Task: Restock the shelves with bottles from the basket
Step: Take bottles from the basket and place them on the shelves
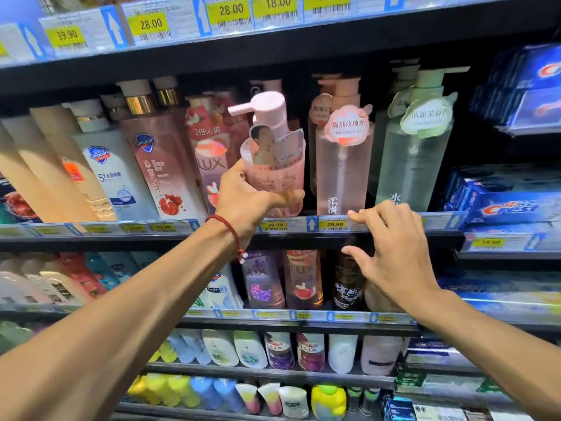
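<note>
My left hand (pixel 246 199) grips a pink pump bottle (pixel 274 153) around its lower body and holds it upright in a gap on the middle shelf (pixel 303 238), just left of a taller pink pump bottle (pixel 343 159). A red bead bracelet sits on that wrist. My right hand (pixel 391 256) hovers in front of the shelf's edge, below and right of the held bottle, fingers spread and holding nothing; its fingertips are near the 29.90 price tag (pixel 335 224). The basket is out of view.
Safeguard and Lux bottles (pixel 158 165) crowd the shelf to the left, and a green pump bottle (pixel 416 147) stands to the right. Crest toothpaste boxes (pixel 510 205) fill the far right. Lower shelves hold several more bottles. The upper shelf edge (pixel 212 41) overhangs with price tags.
</note>
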